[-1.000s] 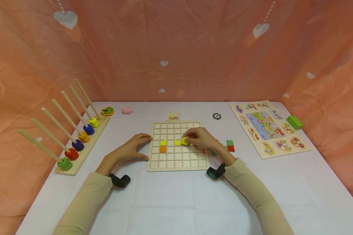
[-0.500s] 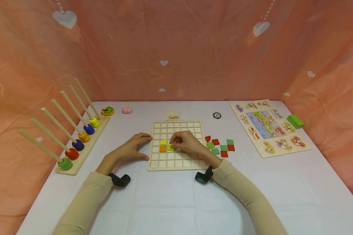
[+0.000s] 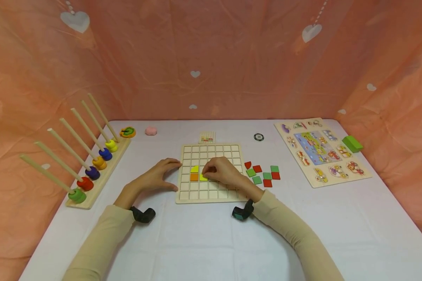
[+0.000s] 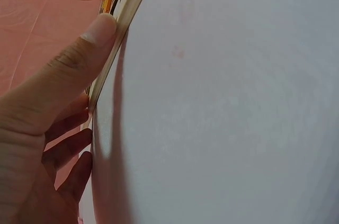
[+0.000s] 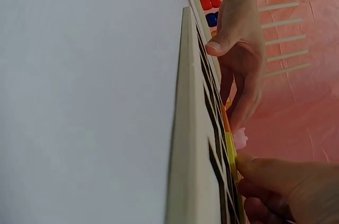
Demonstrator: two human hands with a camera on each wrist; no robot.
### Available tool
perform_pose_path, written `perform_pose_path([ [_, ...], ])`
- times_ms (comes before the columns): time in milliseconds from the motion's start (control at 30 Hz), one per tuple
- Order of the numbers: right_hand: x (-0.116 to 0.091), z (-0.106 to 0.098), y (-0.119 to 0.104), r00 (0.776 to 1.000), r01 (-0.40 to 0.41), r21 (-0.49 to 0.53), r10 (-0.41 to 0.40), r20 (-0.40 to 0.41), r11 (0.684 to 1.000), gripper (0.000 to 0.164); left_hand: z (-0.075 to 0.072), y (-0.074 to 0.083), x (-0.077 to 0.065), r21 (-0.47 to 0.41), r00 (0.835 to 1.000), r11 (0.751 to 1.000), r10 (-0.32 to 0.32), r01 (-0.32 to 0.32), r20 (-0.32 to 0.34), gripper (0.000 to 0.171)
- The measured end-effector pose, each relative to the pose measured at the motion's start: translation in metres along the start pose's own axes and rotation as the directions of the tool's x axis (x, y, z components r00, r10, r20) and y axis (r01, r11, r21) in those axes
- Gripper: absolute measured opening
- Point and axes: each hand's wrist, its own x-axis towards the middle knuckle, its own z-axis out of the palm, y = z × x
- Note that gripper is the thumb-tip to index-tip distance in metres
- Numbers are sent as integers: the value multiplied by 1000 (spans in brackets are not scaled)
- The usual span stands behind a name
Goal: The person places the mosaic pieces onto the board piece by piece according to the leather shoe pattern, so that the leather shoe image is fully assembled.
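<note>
A wooden grid board (image 3: 211, 197) lies flat in the middle of the table in the head view. At its left edge rests my left hand (image 3: 158, 175), fingers and thumb spread along the rim; the left wrist view shows its thumb (image 4: 98, 33) against the wood. Over the board, my right hand (image 3: 223, 171) pinches a yellow tile (image 3: 203, 177) down at a cell right of an orange tile (image 3: 194, 177). Above the orange tile sits another yellow tile (image 3: 195, 169) with a cut corner. My right hand covers part of the grid and the held tile's far side.
Several red and green tiles (image 3: 267, 183) lie right of the board. Behind it is a small pattern card (image 3: 207, 137). A peg stacker (image 3: 102, 175) stands left, a picture puzzle (image 3: 323, 177) right, with a green block (image 3: 352, 144), black chip (image 3: 258, 137) and pink toy (image 3: 151, 130) farther back.
My right hand has moved left and nearer across the board with the yellow tile, uncovering the red and green tiles. It has barely moved in the last half second. My left hand stays put.
</note>
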Motion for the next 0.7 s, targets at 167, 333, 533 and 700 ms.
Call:
perform_pose_path([
  [167, 0, -5, -1, 998, 59, -47, -57, 34, 997, 6, -1, 0, 0, 8, 1000, 1000, 8, -8, 1, 84],
  [333, -1, -22, 4, 993, 108, -63, -104, 51, 992, 10, 0, 0, 1, 11, 1000, 1000, 17, -17, -1, 84],
  [533, -14, -55, 17, 998, 55, -42, -53, 30, 998, 14, 0, 0, 0, 13, 1000, 1000, 8, -8, -1, 84],
  [700, -33, -82, 27, 1000, -22, -36, 22, 11, 999, 16, -1, 1, 0, 0, 1000, 1000, -4, 4, 4, 84],
])
